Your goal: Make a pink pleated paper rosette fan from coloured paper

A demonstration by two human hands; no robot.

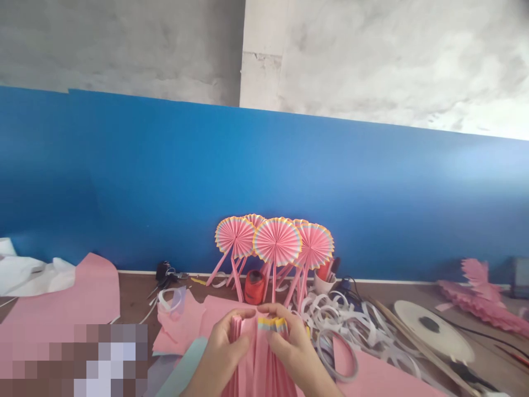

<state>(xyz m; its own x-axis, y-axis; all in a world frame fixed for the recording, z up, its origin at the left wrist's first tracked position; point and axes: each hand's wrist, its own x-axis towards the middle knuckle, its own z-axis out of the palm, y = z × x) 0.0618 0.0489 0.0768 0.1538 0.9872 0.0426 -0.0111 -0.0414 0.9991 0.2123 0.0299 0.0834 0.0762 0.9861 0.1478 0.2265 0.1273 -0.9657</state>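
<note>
Pleated pink paper [256, 358] stands between my two hands, its folds running up and down. My left hand [231, 342] pinches the left bundle of pleats near the top, thumb in front and fingers behind. On the other side, my right hand [289, 336] grips the pleats whose top edge is striped yellow and pale blue. The lower end of the paper runs out of view at the bottom. Just beyond my hands, several round pink paper fans [276, 241] with striped rims and pink strip legs lean by the blue partition.
A red roundish object [254, 286] and a white cup [324, 282] stand behind. Curled white strips [339, 314], a tape roll [336, 355], a wooden stick [417, 339] and a pale oval disc [433, 331] lie right. Pink sheets [95, 292] and keys [167, 273] lie left; a blue partition [165, 176] rises behind.
</note>
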